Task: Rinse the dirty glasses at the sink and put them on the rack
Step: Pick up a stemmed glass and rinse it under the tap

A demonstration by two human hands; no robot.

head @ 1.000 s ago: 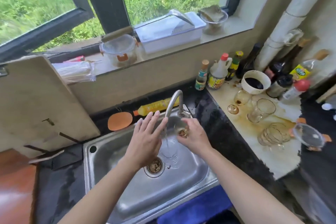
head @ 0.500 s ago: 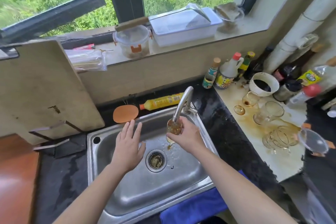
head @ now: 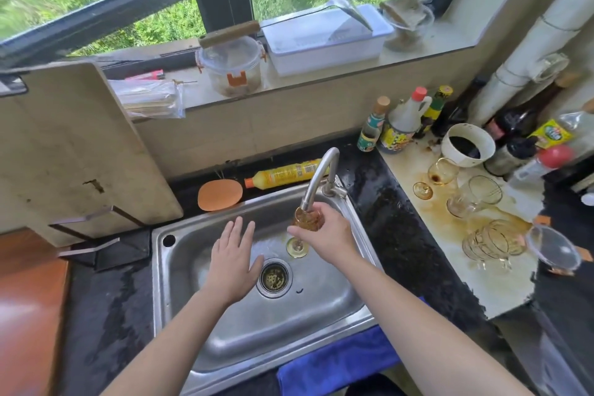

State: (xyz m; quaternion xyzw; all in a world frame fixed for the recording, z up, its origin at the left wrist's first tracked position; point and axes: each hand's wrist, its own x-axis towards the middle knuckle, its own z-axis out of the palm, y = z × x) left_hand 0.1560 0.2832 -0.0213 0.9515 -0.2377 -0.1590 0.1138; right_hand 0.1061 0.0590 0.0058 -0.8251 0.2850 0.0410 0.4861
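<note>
Right grip [head: 324,235] is clenched round the bowl of the amber stemmed glass [head: 307,219], mouth up directly under the faucet spout [head: 316,180] — presumably so water fills and flushes it. Its foot hangs over the sink [head: 321,315]. Left grip [head: 233,262] is released, fingers spread, above the basin — holding nothing. More stained glasses [head: 475,199] wait on the bench [head: 501,286] at right.

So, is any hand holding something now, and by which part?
The right hand grips the amber stemmed glass by its bowl; the left hand holds nothing.
</note>
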